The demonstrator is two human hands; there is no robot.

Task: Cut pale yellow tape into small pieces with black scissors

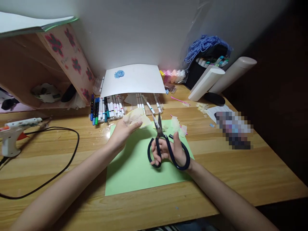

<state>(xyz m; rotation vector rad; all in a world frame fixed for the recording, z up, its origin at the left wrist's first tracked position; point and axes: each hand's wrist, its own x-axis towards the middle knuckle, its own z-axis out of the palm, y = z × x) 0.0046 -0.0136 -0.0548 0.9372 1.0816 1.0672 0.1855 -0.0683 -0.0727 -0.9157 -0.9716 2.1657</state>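
Note:
My left hand (124, 130) is closed on a thin, pale yellow piece of paper-like material (136, 117), its thumb lying across the top. To the right, my right hand (172, 149) holds black-handled scissors (166, 138) with fingers through the loops. The scissor blades are a little apart and point away from me, just right of the pale piece, and nothing shows between them. Both hands are over a light green sheet of paper (144, 171) on the wooden table. Small pale scraps (175, 123) lie at the sheet's far right corner.
Several markers (112, 107) lie behind the hands, partly under a propped white sheet (134, 81). A glue gun (16, 128) with a looped black cord (77, 141) is at left, beside a flowered box (72, 61). White tubes (207, 83) and a black pen holder (196, 72) stand back right.

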